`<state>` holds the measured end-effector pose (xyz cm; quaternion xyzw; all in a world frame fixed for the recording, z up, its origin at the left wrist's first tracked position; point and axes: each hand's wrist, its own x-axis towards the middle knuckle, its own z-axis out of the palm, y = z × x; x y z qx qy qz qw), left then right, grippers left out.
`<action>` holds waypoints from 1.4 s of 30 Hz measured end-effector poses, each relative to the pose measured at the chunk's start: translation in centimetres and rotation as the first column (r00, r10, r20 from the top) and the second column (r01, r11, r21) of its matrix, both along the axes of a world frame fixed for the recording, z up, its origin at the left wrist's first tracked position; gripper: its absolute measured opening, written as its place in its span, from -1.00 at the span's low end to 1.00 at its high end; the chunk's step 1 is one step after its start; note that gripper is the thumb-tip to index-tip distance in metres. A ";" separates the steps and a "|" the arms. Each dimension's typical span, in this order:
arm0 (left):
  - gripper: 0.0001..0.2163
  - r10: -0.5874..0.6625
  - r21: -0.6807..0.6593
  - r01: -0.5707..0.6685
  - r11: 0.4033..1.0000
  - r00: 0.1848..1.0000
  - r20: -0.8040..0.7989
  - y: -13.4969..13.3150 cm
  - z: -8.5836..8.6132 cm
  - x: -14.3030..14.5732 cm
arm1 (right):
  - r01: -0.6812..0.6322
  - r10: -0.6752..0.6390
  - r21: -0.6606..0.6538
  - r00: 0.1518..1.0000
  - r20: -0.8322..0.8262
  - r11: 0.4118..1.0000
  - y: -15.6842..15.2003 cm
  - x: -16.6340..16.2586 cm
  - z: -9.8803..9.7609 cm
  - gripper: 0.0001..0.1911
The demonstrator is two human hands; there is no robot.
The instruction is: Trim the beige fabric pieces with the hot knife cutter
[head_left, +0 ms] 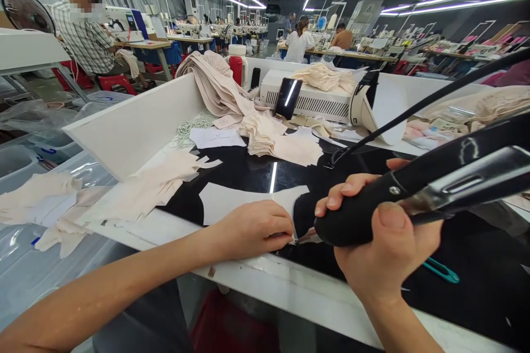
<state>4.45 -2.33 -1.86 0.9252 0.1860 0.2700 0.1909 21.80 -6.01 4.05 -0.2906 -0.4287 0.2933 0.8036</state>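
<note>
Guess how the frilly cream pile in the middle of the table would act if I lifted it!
Probably floppy: the cream pile has wavy, rippled edges. It may slide apart, since its many layers lie unevenly fanned. One layer alone is likely light, because each looks thin.

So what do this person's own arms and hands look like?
The left hand and right hand are bare: no gloves, rings, watch or bracelet that I can see. The left forearm and right forearm are uncovered too, with no sleeves in view. Dark grey clothing shows below the left one.
</note>
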 end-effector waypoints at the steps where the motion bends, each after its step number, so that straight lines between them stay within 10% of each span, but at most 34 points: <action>1: -0.86 -0.004 0.009 0.004 1.000 1.000 -0.001 0.0 0.0 0.0 | 0.001 -0.001 0.002 1.000 -0.001 1.000 0.0 0.0 0.0 -0.47; 18: -0.79 -0.006 0.423 0.077 0.903 0.986 -0.165 0.1 -0.3 -1.5 | 0.054 -0.053 -0.031 0.998 0.026 0.998 -0.3 -0.1 0.1 -0.47; 42: -0.84 0.011 0.454 0.057 0.889 0.989 -0.146 -0.1 -0.3 -1.6 | 0.077 -0.076 -0.039 0.996 0.037 0.996 -0.2 -0.2 0.3 -0.50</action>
